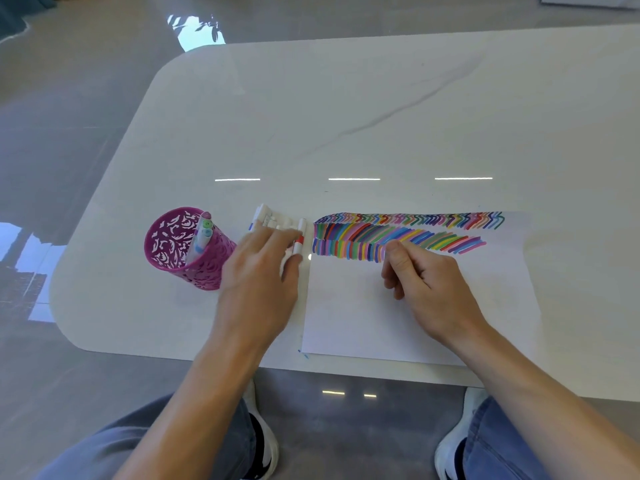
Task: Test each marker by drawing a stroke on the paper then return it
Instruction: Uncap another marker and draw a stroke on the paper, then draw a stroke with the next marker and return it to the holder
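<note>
Now then, the left hand (259,268) is over the row of white-barrelled markers (273,220) lying on the white marble-look table (346,116) just off the left edge of the white sheet of paper (363,317). Its fingers are stretched flat across the barrels, touching them, with no closed grasp that I can see; it is blurred, mind.

Nearest the paper's edge lies a white marker with a red band (300,237), its long axis running away from the person, parallel to that edge. The left thumb sits right at its near end. So that one looks next, and the left hand is far nearer it.

The right hand (426,275) rests on the paper, fingers curled in under the thumb, just below the bands of coloured strokes (398,233). Whether it has anything inside, I cannot tell.

Further left of the paper stands the magenta cut-out metal pen cup (176,247), a few markers upright in it.
</note>
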